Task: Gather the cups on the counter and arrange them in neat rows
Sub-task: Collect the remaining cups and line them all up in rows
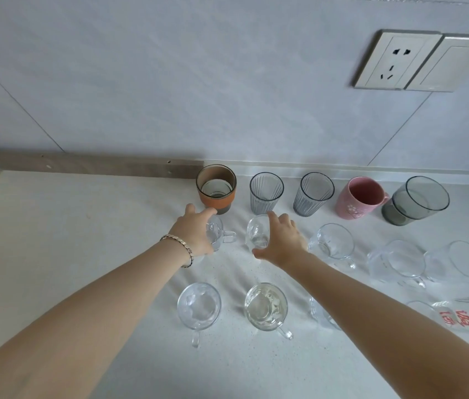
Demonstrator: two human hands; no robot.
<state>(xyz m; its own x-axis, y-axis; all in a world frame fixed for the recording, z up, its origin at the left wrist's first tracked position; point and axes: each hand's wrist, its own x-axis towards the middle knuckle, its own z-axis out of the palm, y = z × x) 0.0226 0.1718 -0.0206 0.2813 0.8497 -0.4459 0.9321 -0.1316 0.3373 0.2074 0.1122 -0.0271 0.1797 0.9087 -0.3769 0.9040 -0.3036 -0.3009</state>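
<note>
We've got both hands out over the counter (83, 226), each on a clear cup in the middle row. Left hand (194, 231) wraps a glass mug (219, 234), fingers curled round its left side, handle pointing right toward the other hand. Right hand (280, 240) cups a small glass (257, 233) from its right side, thumb under, fingers over the rim; grip looks loose, can't tell if it bears weight. The two cups sit just beside each other, a gap between them.

Back row along the wall edge: orange cup (216, 188), two ribbed glasses (266, 191), pink mug (358, 197), grey tumbler (417, 200). Front row near us: two clear mugs (198, 306), more partly hidden under the right arm.

Key relation, we judge: each cup lies straight ahead of its own hand, below the orange cup and first ribbed glass, so only small nudges are needed to line up the columns.
</note>
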